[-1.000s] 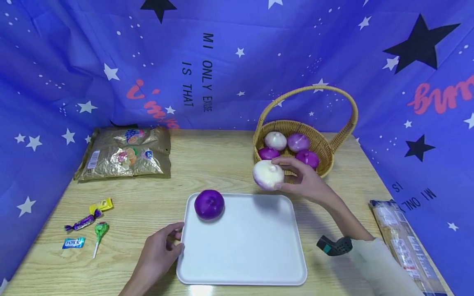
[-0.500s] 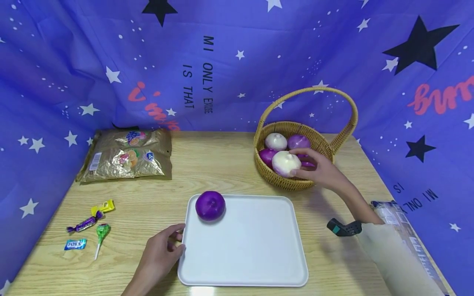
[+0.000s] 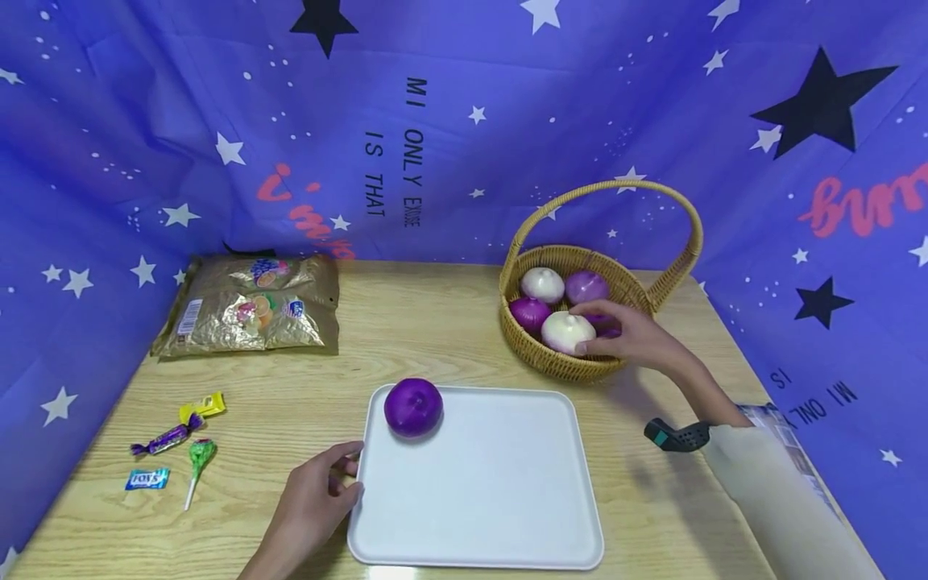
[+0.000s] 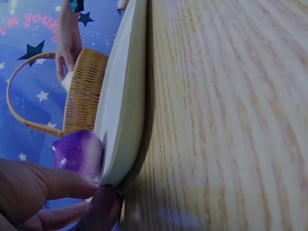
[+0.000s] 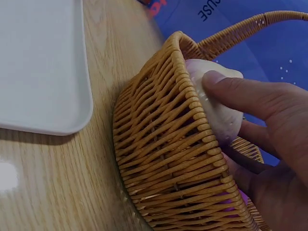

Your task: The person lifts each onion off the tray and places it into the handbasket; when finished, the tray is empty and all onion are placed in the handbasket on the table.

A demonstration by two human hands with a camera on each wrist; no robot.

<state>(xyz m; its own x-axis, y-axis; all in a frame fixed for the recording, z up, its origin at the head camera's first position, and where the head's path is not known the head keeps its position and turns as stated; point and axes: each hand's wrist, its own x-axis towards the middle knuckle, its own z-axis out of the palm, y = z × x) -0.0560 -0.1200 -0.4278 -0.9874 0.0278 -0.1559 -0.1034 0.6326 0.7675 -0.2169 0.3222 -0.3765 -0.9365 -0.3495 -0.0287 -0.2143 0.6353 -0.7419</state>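
My right hand (image 3: 631, 337) holds a white onion with a purple-tinged base (image 3: 565, 332) at the front of the wicker basket (image 3: 540, 358). In the right wrist view its thumb lies on the onion (image 5: 216, 103), which sits just inside the rim. Another white onion (image 3: 542, 285) and purple ones (image 3: 530, 312) lie in the basket, one partly hidden behind the hand. My left hand (image 3: 313, 491) grips the left edge of the white tray (image 3: 478, 483), thumb and fingertips at its rim. A dark purple onion (image 3: 413, 407) sits in the tray's far left corner.
A gold snack bag (image 3: 250, 310) lies at the back left. Nearer are wrapped candies (image 3: 168, 437) and a green lollipop (image 3: 200, 455). A clear package (image 3: 783, 439) lies at the right edge, partly behind the sleeve. Blue star-printed cloth surrounds the table.
My right hand has carried the white onion from in front of the basket rightward and down into its front part. The left hand stays at the tray edge.
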